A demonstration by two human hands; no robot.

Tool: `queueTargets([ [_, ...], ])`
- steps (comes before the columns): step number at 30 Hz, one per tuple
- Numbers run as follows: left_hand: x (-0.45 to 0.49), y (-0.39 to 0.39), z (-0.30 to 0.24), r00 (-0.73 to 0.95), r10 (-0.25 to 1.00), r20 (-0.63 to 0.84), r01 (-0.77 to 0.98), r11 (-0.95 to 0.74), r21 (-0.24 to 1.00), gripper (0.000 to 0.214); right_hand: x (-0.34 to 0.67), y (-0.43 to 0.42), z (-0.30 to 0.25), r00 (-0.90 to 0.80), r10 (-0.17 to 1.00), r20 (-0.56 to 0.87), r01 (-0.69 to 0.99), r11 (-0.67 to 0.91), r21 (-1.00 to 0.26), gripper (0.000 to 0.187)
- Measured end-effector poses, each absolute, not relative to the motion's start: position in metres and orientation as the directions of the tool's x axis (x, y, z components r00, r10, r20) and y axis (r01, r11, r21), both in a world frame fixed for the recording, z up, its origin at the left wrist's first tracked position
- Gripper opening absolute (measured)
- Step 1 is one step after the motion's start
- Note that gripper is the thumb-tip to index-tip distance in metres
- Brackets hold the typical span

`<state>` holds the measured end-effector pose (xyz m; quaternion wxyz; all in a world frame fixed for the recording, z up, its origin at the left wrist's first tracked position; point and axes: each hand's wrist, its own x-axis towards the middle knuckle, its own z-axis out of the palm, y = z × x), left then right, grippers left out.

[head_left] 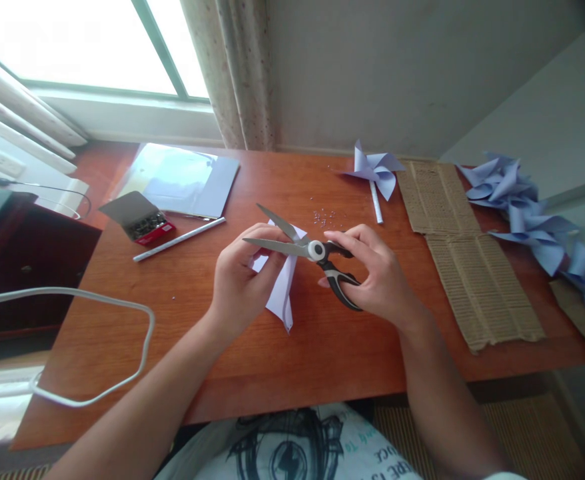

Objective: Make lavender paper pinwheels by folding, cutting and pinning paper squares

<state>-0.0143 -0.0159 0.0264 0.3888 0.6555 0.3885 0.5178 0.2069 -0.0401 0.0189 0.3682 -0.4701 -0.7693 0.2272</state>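
My left hand (245, 273) pinches a folded piece of pale purple paper (283, 293) above the middle of the table. Part of the paper is hidden behind my fingers and the blades. In my right hand (372, 270) are black-and-white scissors (317, 251), held by their handles with the blades spread apart. The blades point left, across the upper part of the paper and over my left fingers. Whether an edge touches the paper I cannot tell. Beyond my hands, small shiny bits (325, 217) lie scattered on the wood.
A paper pinwheel (375, 170) on a white stick lies at the back, beside corrugated cardboard (472, 287). Several more pinwheels (537, 220) sit far right. Leftward are a white rolled stick (180, 239), an opened red box (155, 230), a sheet pack (182, 180) and a white cable (147, 333).
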Motion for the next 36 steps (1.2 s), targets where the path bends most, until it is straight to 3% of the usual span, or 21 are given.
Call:
queueTargets([
  [36,-0.0144,-0.0149,0.0188,0.189,0.888,0.419,0.090,-0.440,0.893,0.010,0.2102,-0.0392,0.0154,-0.307,0.885,0.350,0.566,0.465,-0.680,0.062],
])
